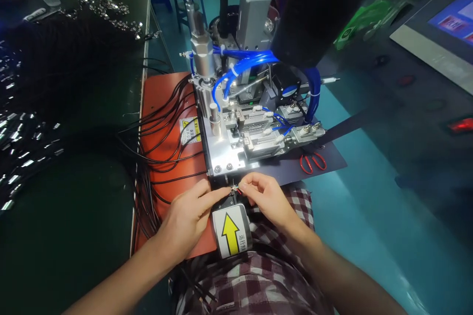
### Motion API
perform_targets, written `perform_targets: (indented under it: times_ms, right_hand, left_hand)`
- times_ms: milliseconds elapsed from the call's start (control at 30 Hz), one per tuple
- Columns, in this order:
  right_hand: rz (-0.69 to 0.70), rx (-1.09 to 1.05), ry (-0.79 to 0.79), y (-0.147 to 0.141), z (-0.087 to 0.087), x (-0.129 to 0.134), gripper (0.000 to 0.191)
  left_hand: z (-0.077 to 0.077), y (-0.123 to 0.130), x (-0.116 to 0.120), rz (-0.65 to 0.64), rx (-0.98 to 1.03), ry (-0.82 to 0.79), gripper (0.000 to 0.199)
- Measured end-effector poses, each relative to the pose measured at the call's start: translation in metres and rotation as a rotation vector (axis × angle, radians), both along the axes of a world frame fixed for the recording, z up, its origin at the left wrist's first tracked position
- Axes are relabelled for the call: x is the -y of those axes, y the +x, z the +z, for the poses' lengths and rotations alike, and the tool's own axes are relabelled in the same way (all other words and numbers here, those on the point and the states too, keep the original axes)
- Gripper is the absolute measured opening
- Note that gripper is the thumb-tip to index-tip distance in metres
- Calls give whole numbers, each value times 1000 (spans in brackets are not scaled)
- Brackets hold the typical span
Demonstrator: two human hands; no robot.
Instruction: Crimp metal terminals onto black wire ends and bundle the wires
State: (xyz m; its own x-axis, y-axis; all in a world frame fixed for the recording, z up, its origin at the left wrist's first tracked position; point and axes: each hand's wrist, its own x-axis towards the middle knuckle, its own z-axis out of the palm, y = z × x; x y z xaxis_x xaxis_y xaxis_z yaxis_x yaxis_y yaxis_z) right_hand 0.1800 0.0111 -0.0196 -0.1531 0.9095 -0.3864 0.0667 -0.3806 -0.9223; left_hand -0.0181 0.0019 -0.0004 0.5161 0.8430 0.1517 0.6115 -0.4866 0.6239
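Observation:
A small metal piece with a bit of red beside it [235,188] sits at the front of the machine, on a narrow dark track. My right hand [263,196] is closed in a pinch at this piece, thumb and index finger together on its right side. My left hand [188,211] reaches in from the left, its index fingertip at the piece. Its other fingers are curled and the thumb is mostly hidden, so anything in them is out of sight. Just below both hands is a white label with a yellow arrow [231,234].
The metal machine [218,145] with blue air hoses [251,56] stands right ahead. Black cables [166,157] cross the orange mat [157,96] on the left. Red-handled scissors [312,162] lie right of the machine. A screen [454,19] stands at the far right.

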Motion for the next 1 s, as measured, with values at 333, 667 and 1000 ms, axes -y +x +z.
perform_targets:
  times_ms: [333, 667, 1000]
  right_hand:
    - [19, 14, -14, 2, -3, -1, 23]
    - [45, -68, -88, 5, -5, -4, 26]
    - [106, -125, -122, 9, -5, -7, 23]
  left_hand:
    - [-1, 2, 2, -51, -219, 223, 41]
    - [2, 3, 1, -52, -255, 271, 41]
    - [2, 4, 0, -42, -260, 268, 42]
